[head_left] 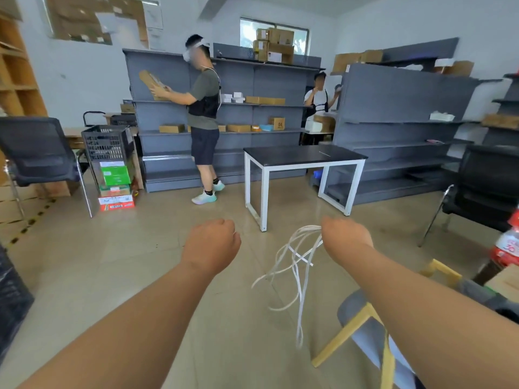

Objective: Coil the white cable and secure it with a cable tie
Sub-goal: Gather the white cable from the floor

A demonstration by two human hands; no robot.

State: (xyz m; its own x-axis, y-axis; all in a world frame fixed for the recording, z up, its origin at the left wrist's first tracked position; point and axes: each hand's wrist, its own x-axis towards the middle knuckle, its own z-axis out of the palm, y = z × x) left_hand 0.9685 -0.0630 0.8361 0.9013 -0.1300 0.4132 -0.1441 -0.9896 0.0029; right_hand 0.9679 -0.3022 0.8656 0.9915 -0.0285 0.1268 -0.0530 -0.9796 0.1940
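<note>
A: So, where's the white cable (299,276) rn?

B: In the R hand (344,237). Fingers are closed round a bunch of loops at the top. The rest hangs in mid-air over the floor, w/ one long strand dropping lowest, near the grey chair (362,327) w/ yellow legs at near right.

A: Neat coil?

B: Nope. Loops are diff lengths, splayed & crossing each other.

A: And the L hand (210,244)?

B: Curled into a fist, back facing up, left of the cable & not touching it. Nothing shows in it. Hands are apart, both arms stretched fwd at approx the same height.

A: Table?

B: Dark-topped table (303,155) w/ white legs, farther off, centre-right. A thin pale strip (324,153) lies on top; too small to tell what it is.

A: Rest of the room?

B: Grey shelves (252,80) along the far wall w/ cardboard boxes on them. One person (205,108) stands at them holding a box. A 2nd person (318,99) stands farther back, betw the shelf units. Black crate (106,141) sits on stacked boxes at left. Red-label bottle (508,245) at the right edge.
</note>
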